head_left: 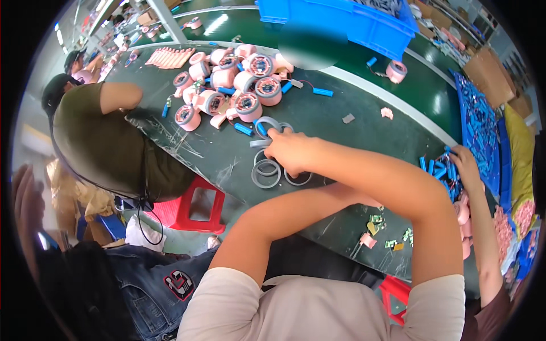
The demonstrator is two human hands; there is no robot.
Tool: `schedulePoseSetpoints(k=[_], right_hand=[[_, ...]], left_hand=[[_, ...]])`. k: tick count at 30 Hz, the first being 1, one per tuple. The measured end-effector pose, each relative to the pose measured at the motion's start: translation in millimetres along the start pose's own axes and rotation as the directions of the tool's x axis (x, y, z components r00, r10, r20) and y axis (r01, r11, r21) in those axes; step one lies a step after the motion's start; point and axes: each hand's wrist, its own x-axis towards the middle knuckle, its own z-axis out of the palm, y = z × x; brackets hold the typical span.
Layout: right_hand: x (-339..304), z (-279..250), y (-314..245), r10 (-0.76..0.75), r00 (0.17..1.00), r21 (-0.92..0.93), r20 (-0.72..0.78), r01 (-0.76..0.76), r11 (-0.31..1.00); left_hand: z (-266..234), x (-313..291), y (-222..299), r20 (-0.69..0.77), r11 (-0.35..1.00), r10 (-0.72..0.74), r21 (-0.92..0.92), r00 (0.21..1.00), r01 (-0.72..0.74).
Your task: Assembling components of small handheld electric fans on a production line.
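Observation:
My right arm reaches across to the left, and my right hand (290, 149) is closed at a cluster of grey rings. Its fingers curl down on one grey ring (261, 144), with another ring (267, 174) lying just below them on the dark green table. Beneath my right forearm lies my left hand (368, 197), mostly covered; its fingers and anything in them are hidden. Beyond the rings is a heap of round pink housings (248, 105) with grey rims and circuitry inside. A blue cylindrical cell (243, 129) rests between heap and rings.
A co-worker's hand (467, 166) touches blue cells (438, 169) at the right. Small green circuit boards (375, 223) lie near the front edge. Blue bins (378, 31) stand at the back. Another person (105, 145) sits at the left beside a red stool (199, 206).

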Motion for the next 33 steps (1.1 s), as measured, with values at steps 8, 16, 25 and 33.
schedulePoseSetpoints(k=[8,16,25,33], right_hand=[[-88,-29,52,-0.103,0.963,0.237,-0.249,0.164,0.957],[-295,23,74,0.441,0.269,0.495,-0.856,0.179,0.851],[-381,153,28,0.695,-0.001,0.499,-0.719,-0.697,0.515],[-402,188,40,0.769,-0.028,0.466,-0.638,-0.81,0.357]], left_hand=[[3,16,1,-0.256,0.734,0.572,0.583,0.779,-0.347],[-12,9,10,-0.31,0.8,0.542,0.475,0.781,-0.366],[-27,8,18,-0.422,0.846,0.448,0.485,0.788,-0.221],[-37,11,12,-0.498,0.917,0.352,0.354,0.792,-0.185]])
